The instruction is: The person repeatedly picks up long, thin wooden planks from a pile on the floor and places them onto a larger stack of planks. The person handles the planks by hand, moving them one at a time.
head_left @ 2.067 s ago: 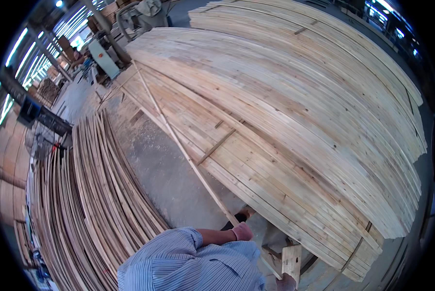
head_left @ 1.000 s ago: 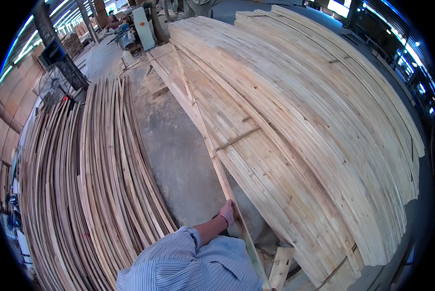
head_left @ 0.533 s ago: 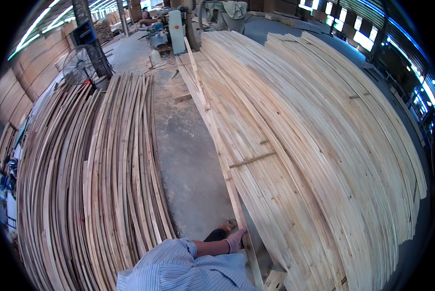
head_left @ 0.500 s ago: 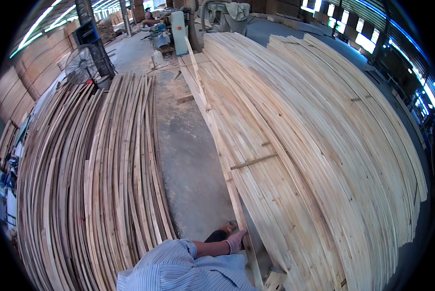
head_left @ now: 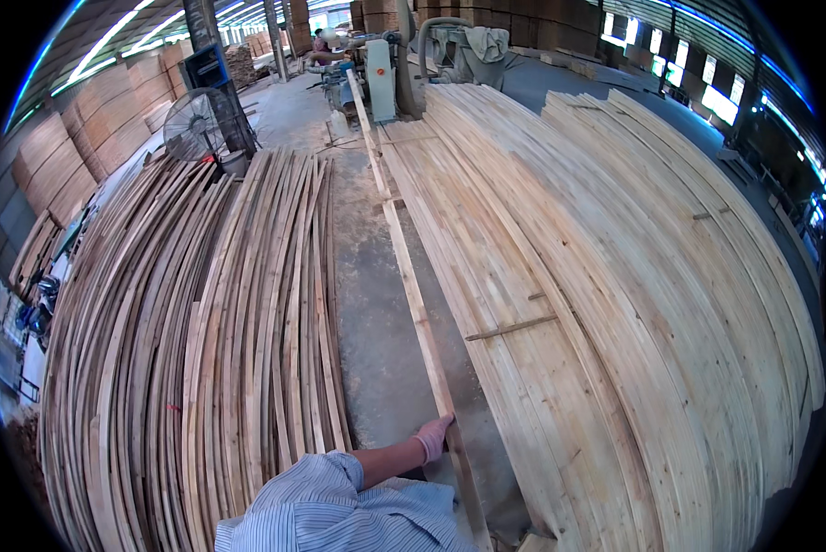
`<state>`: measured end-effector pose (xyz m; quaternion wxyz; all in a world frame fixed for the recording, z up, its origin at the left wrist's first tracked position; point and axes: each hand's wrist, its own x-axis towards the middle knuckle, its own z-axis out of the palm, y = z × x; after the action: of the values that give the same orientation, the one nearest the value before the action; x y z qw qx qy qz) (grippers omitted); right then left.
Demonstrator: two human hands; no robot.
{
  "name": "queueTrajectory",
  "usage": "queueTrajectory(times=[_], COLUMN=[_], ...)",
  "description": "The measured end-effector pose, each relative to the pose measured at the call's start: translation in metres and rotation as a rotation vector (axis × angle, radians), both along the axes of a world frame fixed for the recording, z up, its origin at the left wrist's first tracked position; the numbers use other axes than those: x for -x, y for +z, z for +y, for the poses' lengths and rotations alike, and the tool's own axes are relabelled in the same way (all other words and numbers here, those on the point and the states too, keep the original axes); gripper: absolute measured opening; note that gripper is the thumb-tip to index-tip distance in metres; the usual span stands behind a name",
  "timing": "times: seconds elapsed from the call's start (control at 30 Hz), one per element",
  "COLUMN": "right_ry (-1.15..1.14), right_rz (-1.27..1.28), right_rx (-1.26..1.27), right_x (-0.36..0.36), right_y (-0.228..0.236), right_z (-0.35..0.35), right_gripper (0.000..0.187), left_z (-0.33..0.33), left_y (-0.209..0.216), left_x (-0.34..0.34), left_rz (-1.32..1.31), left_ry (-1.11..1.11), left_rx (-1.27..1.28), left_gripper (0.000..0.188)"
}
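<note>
My left hand point(head_left: 434, 437), in a pinkish glove, is closed on the near part of a long narrow wooden board point(head_left: 419, 313). The board runs away from me above the floor gap, and its far end reaches a machine with a pale green cabinet point(head_left: 381, 78). My left arm comes out of a blue-and-white striped sleeve point(head_left: 293, 497) and stretches across to the board. The fingers' far side is hidden by the board. No part of my right hand shows.
A wide stack of pale planed boards point(head_left: 615, 322) lies on the right, with a short stick point(head_left: 511, 327) across it. Darker, rougher strips point(head_left: 219, 322) are piled on the left. Beyond them are a standing fan point(head_left: 195, 124) and a post. A person point(head_left: 321, 44) is far back.
The board has swung left, off the edge of the pale stack and over the floor gap, with my left hand still on it. My view has shifted left and up.
</note>
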<state>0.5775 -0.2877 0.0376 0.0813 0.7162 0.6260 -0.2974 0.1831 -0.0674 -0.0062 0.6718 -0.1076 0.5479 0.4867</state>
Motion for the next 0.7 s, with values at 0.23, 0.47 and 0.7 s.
queueTrajectory(times=[0.23,0.47,0.7], right_ry=[-0.07,-0.159,-0.268], right_rz=[0.053,0.132,0.277], right_rx=[0.004,0.046,0.112], right_x=[0.054,0.141,0.254], right_y=[0.01,0.037,0.081], right_z=[-0.002,0.001,0.052], right_gripper=[0.052,0.058,0.065], left_z=[0.05,0.064,-0.041], left_y=[0.006,0.001,-0.006], left_x=[0.095,0.194,0.151], left_rz=[0.167,0.048,-0.547], left_ry=[0.063,-0.005,-0.138], left_rx=[0.005,-0.184,-0.075], left_gripper=[0.035,0.032,0.036])
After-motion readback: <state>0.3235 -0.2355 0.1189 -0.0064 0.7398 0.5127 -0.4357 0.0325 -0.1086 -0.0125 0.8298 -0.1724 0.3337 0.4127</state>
